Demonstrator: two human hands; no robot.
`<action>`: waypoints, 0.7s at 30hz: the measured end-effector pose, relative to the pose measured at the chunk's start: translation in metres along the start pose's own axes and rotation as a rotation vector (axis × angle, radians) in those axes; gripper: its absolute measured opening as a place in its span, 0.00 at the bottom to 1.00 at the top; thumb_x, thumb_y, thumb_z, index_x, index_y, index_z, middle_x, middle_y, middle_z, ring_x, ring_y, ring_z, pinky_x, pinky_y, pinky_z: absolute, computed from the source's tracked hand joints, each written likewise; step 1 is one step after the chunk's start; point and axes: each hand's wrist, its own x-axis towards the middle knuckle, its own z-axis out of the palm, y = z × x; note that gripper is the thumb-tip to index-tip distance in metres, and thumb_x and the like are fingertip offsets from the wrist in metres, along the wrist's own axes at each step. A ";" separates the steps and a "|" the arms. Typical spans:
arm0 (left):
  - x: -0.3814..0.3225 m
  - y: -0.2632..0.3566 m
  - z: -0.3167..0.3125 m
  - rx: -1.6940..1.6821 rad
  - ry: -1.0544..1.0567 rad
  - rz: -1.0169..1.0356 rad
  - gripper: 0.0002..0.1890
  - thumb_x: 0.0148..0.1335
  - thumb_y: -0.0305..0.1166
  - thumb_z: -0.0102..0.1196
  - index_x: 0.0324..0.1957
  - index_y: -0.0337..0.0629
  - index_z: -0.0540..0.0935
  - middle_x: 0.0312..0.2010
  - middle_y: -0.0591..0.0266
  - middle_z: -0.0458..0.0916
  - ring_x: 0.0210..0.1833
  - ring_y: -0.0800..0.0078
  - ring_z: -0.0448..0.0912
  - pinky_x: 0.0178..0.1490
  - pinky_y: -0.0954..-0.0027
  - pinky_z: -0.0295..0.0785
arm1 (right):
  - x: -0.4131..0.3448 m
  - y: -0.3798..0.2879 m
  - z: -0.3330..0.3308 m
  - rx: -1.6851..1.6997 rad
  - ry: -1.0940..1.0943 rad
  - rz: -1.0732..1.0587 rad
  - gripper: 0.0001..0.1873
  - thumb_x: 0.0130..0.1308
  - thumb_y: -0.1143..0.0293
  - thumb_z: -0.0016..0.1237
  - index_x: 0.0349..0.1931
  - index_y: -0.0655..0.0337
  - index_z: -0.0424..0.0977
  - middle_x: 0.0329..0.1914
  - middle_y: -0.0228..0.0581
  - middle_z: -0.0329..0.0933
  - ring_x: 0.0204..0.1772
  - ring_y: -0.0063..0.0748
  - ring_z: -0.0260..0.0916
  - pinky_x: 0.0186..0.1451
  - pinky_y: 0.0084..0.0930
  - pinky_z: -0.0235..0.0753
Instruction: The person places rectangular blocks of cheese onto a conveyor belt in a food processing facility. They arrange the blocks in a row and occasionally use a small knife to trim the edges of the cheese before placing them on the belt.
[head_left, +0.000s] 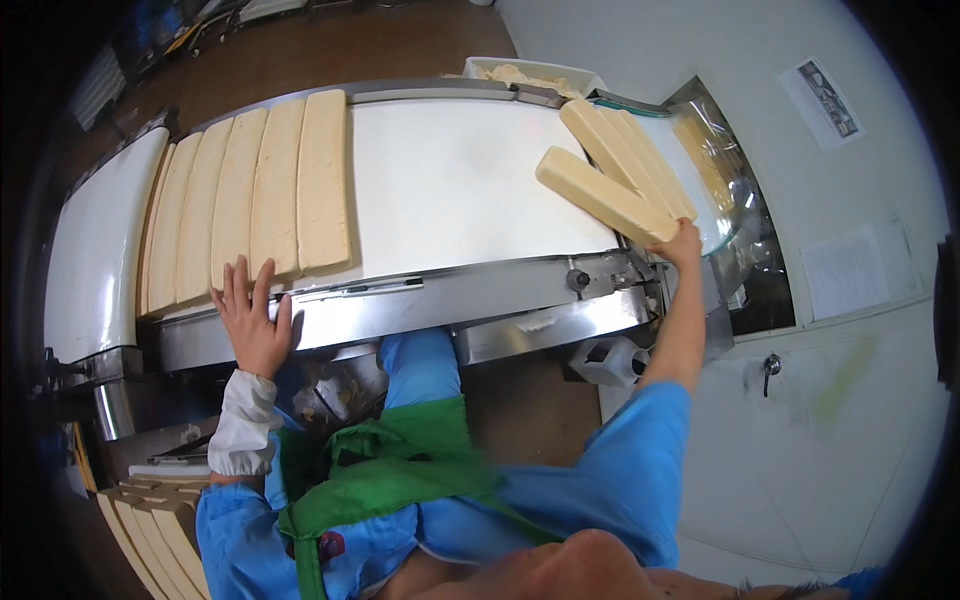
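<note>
My right hand (681, 244) grips the near end of a long pale food block (604, 195), which lies slantwise at the belt's right end. Beyond it, more of the same blocks (649, 161) rest close together, bridging onto a second white belt (694, 184). My left hand (255, 322) has its fingers spread, with the fingertips against the near ends of a row of pale blocks (281, 184). Several blocks in that row lie side by side across the left part of the white conveyor belt (465, 180).
A steel side rail (375, 307) with a black knob (577, 280) runs along the near edge. A tray of pale scraps (517, 75) stands beyond the belt. Right is a wall opening with clear plastic strips (742, 202). Stacked blocks (154, 525) stand at lower left, a plastic jug (609, 361) below.
</note>
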 end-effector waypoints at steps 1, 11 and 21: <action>-0.002 -0.003 -0.001 0.004 -0.006 -0.006 0.30 0.67 0.45 0.56 0.71 0.58 0.72 0.77 0.51 0.58 0.81 0.47 0.50 0.79 0.36 0.34 | -0.009 -0.020 -0.014 -0.056 0.080 -0.034 0.52 0.34 0.48 0.78 0.61 0.62 0.71 0.60 0.52 0.75 0.57 0.54 0.78 0.59 0.42 0.78; 0.005 0.002 0.002 -0.104 0.048 -0.040 0.28 0.65 0.48 0.58 0.67 0.59 0.76 0.75 0.47 0.60 0.79 0.40 0.52 0.78 0.32 0.37 | -0.108 -0.260 0.012 0.048 -0.097 -0.123 0.54 0.51 0.35 0.61 0.63 0.79 0.66 0.55 0.67 0.76 0.63 0.65 0.71 0.66 0.47 0.73; -0.002 0.002 -0.001 -0.090 0.030 -0.071 0.30 0.65 0.49 0.57 0.69 0.63 0.73 0.76 0.47 0.56 0.80 0.42 0.49 0.77 0.29 0.35 | -0.105 -0.285 0.040 1.827 -0.860 0.149 0.34 0.74 0.51 0.49 0.67 0.72 0.64 0.63 0.54 0.74 0.64 0.47 0.75 0.67 0.43 0.74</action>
